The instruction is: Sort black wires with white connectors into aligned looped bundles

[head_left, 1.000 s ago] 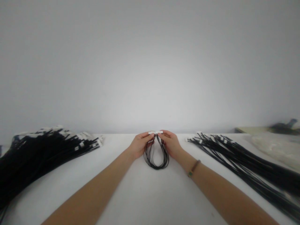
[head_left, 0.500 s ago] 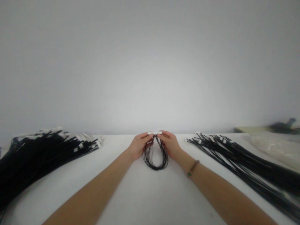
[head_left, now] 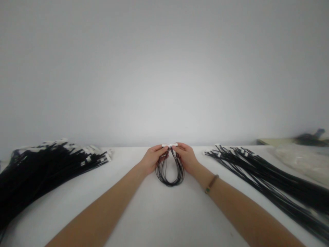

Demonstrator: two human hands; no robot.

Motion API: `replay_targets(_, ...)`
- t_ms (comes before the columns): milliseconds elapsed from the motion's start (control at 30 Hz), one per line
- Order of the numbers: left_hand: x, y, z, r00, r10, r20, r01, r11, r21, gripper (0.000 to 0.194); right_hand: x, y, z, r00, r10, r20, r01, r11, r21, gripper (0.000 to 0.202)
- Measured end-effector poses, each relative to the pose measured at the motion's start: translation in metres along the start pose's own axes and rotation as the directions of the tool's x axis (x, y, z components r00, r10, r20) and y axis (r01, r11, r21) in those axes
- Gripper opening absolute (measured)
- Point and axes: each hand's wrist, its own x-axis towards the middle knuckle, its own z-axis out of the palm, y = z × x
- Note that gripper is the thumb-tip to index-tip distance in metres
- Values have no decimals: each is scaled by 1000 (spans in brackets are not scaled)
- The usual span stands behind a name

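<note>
A black wire harness (head_left: pixel 172 184) hangs in a rounded loop between my hands, its white connectors (head_left: pixel 170 145) meeting at the top. My left hand (head_left: pixel 153 158) is closed on the connector at one end, thumb laid over it. From the other side my right hand (head_left: pixel 187 158) pinches the opposite end, thumb close to the left thumb. The two white ends look side by side; whether they touch I cannot tell. The fingers behind the connectors are partly hidden.
On the left lies a thick heap of black harnesses (head_left: pixel 38 175) with white ends. Smaller bundles of black wires (head_left: pixel 269 180) fan out at the right. Beyond them are a clear plastic bag (head_left: pixel 300 157) and a blurred dark object (head_left: pixel 311 138). A plain wall backs the white table (head_left: pixel 164 219).
Almost nothing differs. Both hands still hold the looped harness in the same place, and the view has shifted very slightly.
</note>
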Motion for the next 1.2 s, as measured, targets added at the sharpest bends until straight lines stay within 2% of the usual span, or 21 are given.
replay_targets(333, 0, 1, 0, 1000, -15, -1, 15, 1000, 1, 19, 1, 1, -2, 999, -3, 36, 3, 1000, -3, 24)
replay_targets(933, 1, -1, -1, 1000, -6, 9, 6, 1000, -19, 16, 0, 0, -2, 1000, 15, 10, -15, 999, -28, 26)
replay_targets(1200, 1, 0, 0, 1000, -10, -1, 10, 1000, -15, 16, 1, -1, -2, 1000, 23, 18, -23, 1000, 13, 25)
